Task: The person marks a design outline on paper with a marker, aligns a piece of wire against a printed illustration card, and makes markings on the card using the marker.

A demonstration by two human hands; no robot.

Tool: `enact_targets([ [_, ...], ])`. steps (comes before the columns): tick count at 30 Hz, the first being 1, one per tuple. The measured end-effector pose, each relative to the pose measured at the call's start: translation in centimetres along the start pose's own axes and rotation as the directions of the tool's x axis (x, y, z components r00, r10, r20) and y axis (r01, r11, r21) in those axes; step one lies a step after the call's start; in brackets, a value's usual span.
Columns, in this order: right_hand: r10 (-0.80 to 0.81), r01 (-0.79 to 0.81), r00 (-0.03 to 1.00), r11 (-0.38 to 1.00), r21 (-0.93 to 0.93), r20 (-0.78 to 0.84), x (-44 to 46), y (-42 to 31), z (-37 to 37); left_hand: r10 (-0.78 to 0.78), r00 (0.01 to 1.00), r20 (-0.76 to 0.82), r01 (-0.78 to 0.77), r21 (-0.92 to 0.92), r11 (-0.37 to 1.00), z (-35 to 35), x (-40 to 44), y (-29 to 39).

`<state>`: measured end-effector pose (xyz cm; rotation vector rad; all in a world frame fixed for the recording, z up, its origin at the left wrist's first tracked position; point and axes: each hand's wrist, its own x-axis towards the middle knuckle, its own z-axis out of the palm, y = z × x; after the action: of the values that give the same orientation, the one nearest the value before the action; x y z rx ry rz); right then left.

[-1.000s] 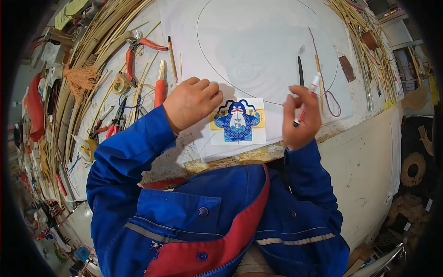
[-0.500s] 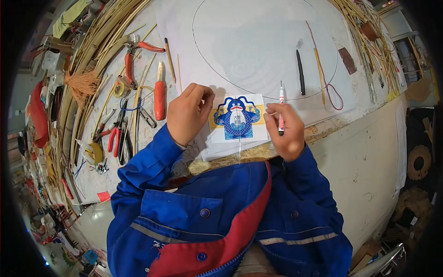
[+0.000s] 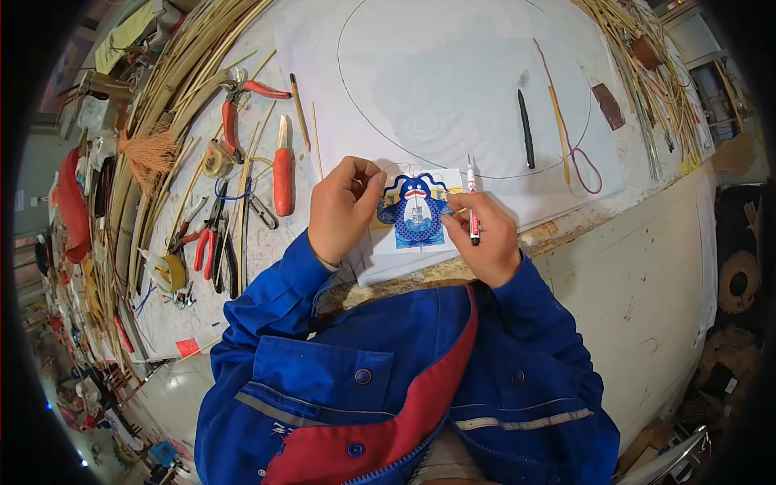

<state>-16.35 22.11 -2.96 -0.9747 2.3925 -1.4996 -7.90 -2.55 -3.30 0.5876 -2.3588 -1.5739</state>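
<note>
A printed card with a blue cartoon figure (image 3: pixel 416 214) lies on the white paper near the table's front edge. At its left side is my left hand (image 3: pixel 343 210), thumb and fingers pinched; whatever may be between the fingertips is too small to tell. My right hand (image 3: pixel 489 242) holds a white and red marker pen (image 3: pixel 473 186), its thin tip pointing away from me. The thumb and forefinger of that hand reach over the card's right edge, close to the figure's arm.
Large white paper (image 3: pixel 453 81) carries a drawn curve. On it lie a black pen (image 3: pixel 526 129) and a thin stick (image 3: pixel 558 133) with red string. Leftward are a red-handled knife (image 3: pixel 282 178), pliers (image 3: pixel 208 242), a tape roll (image 3: pixel 171 273) and bamboo strips (image 3: pixel 166 97).
My right hand has moved left with the marker pen, its fingertips now over the card's edge. My left hand sits slightly further right in view, still pinched.
</note>
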Motion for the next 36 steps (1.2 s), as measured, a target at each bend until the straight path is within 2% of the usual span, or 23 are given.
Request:
enact_targets([
  [3, -0.03, 0.03, 1.0, 1.0, -0.005, -0.003, 0.3, 0.1, -0.4, -0.086, 0.994, 0.063, 0.101, -0.285, 0.953, 0.0, 0.0, -0.3],
  [6, -0.075, 0.075, 0.997, 0.997, 0.003, -0.015, 1.1, -0.4, -1.5, -0.043, 0.989, 0.143, 0.091, -0.349, 0.933, -1.0, 0.3, 0.8],
  [8, -0.2, 0.196, 0.979, 0.975, -0.108, -0.034, 2.3, -1.1, -2.8, -0.016, 0.983, 0.181, 0.085, -0.382, 0.92, -2.1, 0.7, 1.4],
  [9, -0.263, 0.254, 0.964, 0.953, -0.163, -0.036, 2.9, -1.4, -3.4, 0.124, 0.97, 0.208, -0.055, -0.309, 0.949, -2.7, 1.1, 1.5],
  [11, -0.329, 0.313, 0.944, 0.923, -0.224, -0.037, 3.8, -1.7, -4.0, 0.377, 0.88, 0.29, -0.34, -0.17, 0.925, -3.8, 1.9, 1.8],
  [12, -0.391, 0.366, 0.92, 0.886, -0.283, -0.033, 4.2, -1.8, -4.2, 0.375, 0.88, 0.291, -0.338, -0.171, 0.925, -4.1, 2.1, 2.2],
  [13, -0.451, 0.416, 0.892, 0.843, -0.341, -0.024, 4.6, -1.8, -4.4, 0.468, 0.822, 0.325, -0.484, -0.035, 0.874, -4.5, 2.4, 2.9],
  [15, -0.489, 0.459, 0.872, 0.794, -0.398, 0.03, 5.5, -1.8, -4.9, 0.6, 0.674, 0.431, -0.722, 0.212, 0.658, -4.9, 2.7, 3.5],
  [16, -0.526, 0.503, 0.846, 0.737, -0.45, 0.085, 6.0, -1.7, -5.0, 0.598, 0.676, 0.431, -0.72, 0.211, 0.661, -4.7, 2.9, 3.4],
  [17, -0.556, 0.545, 0.819, 0.676, -0.497, 0.142, 6.5, -1.5, -5.0, 0.618, 0.655, 0.436, -0.752, 0.292, 0.591, -4.5, 3.1, 3.3],
  [19, -0.524, 0.545, 0.828, 0.67, -0.505, 0.198, 7.6, 0.0, -4.5, 0.653, 0.606, 0.454, -0.79, 0.44, 0.426, -3.8, 3.6, 3.1],
  [21, -0.461, 0.551, 0.834, 0.65, -0.524, 0.305, 8.3, 1.7, -3.8, 0.654, 0.595, 0.467, -0.798, 0.443, 0.41, -3.1, 4.2, 2.3],
  [26, -0.39, 0.523, 0.852, 0.662, -0.537, 0.349, 8.6, 3.2, -2.9, 0.647, 0.577, 0.498, -0.808, 0.46, 0.367, -2.0, 6.0, 0.2],
  [32, -0.359, 0.478, 0.876, 0.737, -0.477, 0.323, 7.1, 3.0, -3.2, 0.637, 0.572, 0.518, -0.814, 0.457, 0.359, -2.1, 7.5, -0.8],
  [36, -0.355, 0.456, 0.888, 0.754, -0.473, 0.291, 6.4, 3.4, -3.2, 0.619, 0.526, 0.584, -0.848, 0.417, 0.328, -2.2, 8.2, -0.2],
])
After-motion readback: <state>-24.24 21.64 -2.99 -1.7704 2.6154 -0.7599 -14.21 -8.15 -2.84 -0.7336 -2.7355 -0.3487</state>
